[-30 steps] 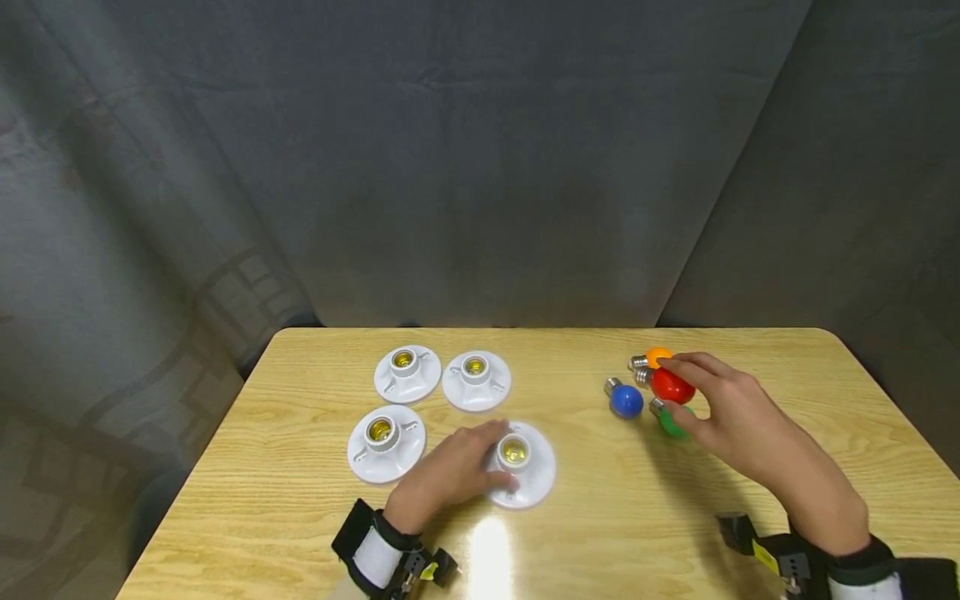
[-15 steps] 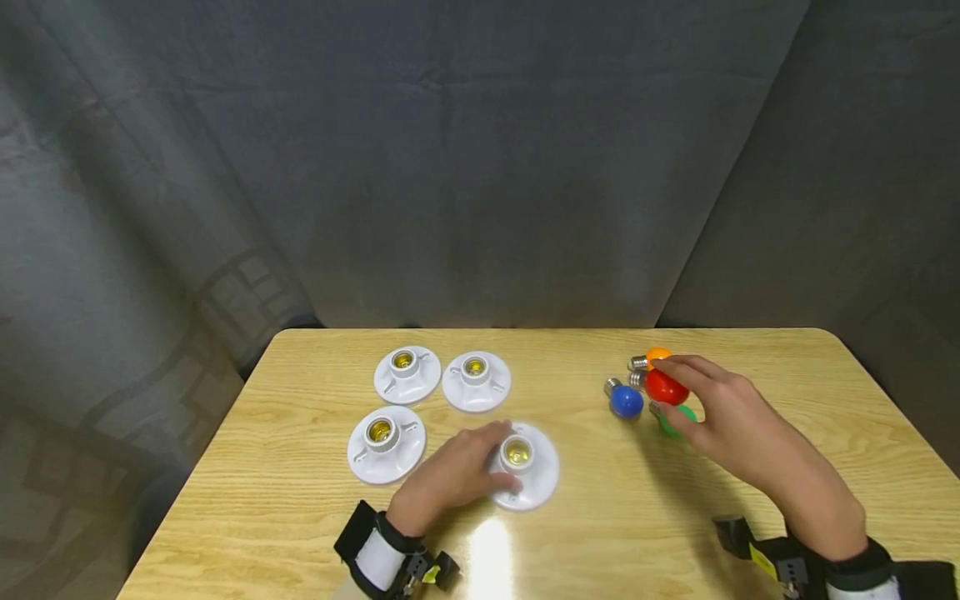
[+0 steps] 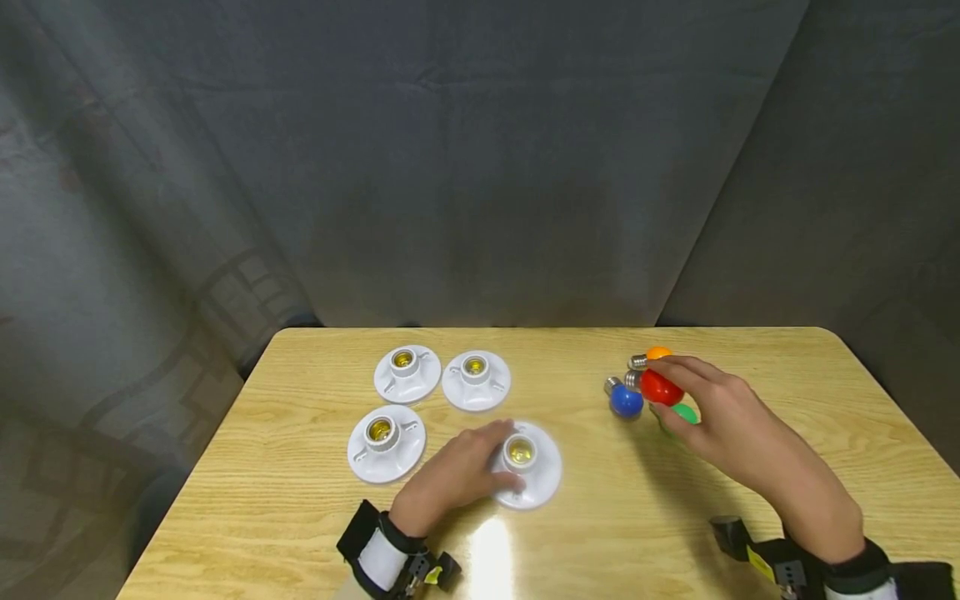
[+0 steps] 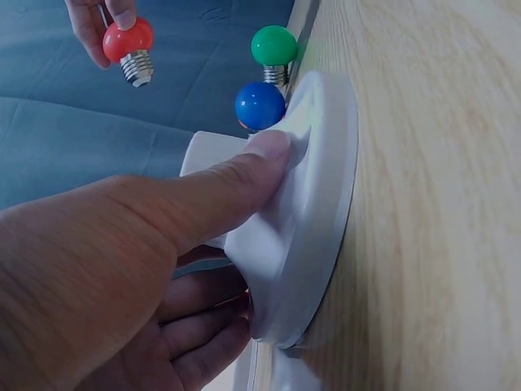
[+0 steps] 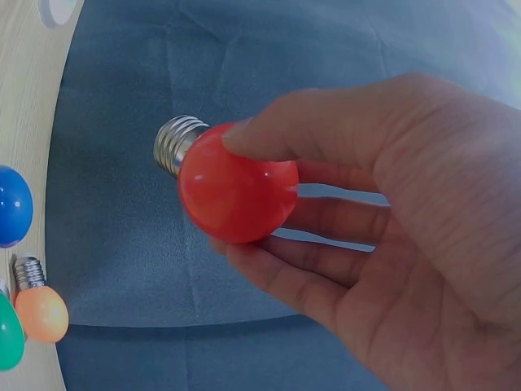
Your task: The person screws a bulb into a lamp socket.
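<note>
My right hand [image 3: 738, 421] holds a red light bulb [image 5: 236, 191] between thumb and fingers, its metal screw base pointing away from the palm. In the left wrist view that bulb hangs above the tabletop. With thumb and fingers, my left hand [image 3: 450, 473] grips the near side of a round white lamp socket [image 3: 543, 471], which faces up on the table. The thumb presses on the socket's base in the left wrist view. Beside and below my right hand lie a blue bulb [image 3: 626, 402], a green bulb [image 3: 686, 412] partly hidden by the thumb, and an orange bulb [image 3: 659, 353].
Three more white lamp sockets stand left of centre: one at the back left [image 3: 393, 385], one at the back right [image 3: 491, 395] and one nearer [image 3: 401, 462]. The wooden table [image 3: 285, 500] ends at a grey curtain [image 3: 480, 208] behind.
The red bulb has moved left in my right hand, away from above the green bulb and toward the blue one. My left hand and its socket have shifted slightly right.
</note>
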Demonstrator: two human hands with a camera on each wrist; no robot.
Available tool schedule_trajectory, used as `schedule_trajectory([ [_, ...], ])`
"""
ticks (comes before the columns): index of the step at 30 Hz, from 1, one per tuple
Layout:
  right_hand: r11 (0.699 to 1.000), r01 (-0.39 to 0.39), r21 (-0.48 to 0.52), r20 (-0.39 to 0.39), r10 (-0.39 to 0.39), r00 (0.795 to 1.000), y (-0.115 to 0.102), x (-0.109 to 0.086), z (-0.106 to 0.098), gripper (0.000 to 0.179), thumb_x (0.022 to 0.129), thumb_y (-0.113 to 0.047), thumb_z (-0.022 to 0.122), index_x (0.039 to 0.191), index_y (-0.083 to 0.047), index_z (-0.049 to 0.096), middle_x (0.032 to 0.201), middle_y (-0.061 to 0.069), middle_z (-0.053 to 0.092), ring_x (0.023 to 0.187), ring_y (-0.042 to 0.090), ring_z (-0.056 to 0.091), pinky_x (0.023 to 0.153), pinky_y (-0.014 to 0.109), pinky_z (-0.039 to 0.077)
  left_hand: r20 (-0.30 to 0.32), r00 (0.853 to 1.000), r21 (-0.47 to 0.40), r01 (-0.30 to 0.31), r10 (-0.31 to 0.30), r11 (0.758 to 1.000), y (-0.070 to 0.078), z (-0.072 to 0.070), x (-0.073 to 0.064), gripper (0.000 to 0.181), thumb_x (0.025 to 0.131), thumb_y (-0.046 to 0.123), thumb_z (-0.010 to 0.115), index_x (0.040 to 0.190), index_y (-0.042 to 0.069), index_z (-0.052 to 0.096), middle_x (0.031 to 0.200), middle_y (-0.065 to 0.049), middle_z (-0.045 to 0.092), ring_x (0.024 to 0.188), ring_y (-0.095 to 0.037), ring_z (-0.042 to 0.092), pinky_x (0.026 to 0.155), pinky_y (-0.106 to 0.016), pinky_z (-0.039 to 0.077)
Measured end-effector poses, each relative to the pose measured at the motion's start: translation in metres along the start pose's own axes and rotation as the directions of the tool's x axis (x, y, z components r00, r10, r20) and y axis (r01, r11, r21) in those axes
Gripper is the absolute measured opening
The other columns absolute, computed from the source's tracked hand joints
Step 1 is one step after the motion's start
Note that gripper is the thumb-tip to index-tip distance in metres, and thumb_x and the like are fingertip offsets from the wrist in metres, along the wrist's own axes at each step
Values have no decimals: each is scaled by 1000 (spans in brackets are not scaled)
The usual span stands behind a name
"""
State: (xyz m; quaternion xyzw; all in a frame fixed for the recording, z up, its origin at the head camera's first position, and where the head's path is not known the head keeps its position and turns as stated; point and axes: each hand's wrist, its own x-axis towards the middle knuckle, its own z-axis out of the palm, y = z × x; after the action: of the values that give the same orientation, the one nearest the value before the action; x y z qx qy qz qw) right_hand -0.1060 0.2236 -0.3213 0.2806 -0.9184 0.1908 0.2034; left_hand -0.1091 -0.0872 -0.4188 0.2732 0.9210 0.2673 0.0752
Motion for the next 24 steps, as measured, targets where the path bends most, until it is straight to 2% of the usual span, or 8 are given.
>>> schedule_trajectory([
  [24, 998, 30, 59, 3, -30, 1000, -8, 2, 2, 55, 67, 1, 82, 119, -1, 64, 111, 21, 68, 90, 36, 69, 66, 44, 61, -21, 1000, -7, -9, 9, 1000, 1, 6, 1, 58, 80, 37, 77, 128, 13, 55, 110, 0, 67, 96, -11, 64, 89, -27, 55],
])
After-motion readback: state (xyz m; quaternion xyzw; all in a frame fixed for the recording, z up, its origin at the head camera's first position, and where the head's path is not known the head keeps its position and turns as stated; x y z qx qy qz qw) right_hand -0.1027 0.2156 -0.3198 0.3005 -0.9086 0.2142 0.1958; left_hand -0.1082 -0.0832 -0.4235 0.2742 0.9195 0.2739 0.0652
